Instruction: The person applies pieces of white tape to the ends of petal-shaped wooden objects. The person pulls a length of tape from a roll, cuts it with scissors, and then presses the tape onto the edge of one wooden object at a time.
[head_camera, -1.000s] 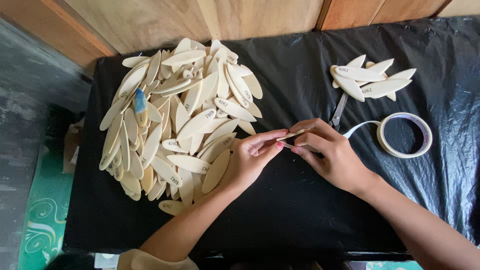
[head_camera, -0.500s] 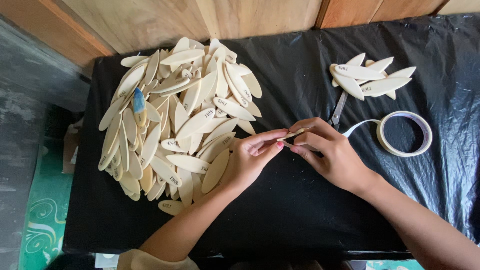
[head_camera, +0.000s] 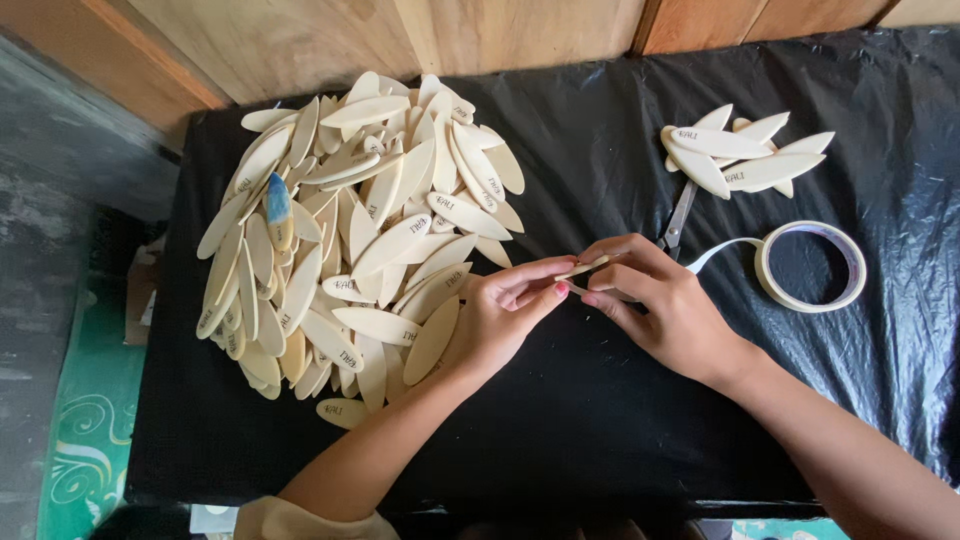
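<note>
Wooden blade (head_camera: 585, 267), pale and leaf-shaped, is sitting edge-on between both hands above the black cloth (head_camera: 560, 430), near the table's middle. Left hand (head_camera: 505, 315) is pinching its near end, fingers curled, thumb and forefinger closing on the wood. Right hand (head_camera: 665, 305) is gripping the far end, fingers bent around it; the blade's middle is showing only as a thin strip between the two hands.

Tape roll (head_camera: 810, 266) is lying flat just right of the right hand, with a loose strip running from it toward that hand's fingers; whether the strip is touching the blade cannot be told. Scissors (head_camera: 680, 215) are lying on the cloth just behind the right hand, tips partly hidden under a small stack (head_camera: 740, 155) of the same pale blades at the far right.

Big heap (head_camera: 350, 230) of blades is covering the left half of the cloth, its near edge touching the left hand. One piece in the heap is carrying a blue tip (head_camera: 277, 200). Wooden wall (head_camera: 400, 40) is running along the far edge.
</note>
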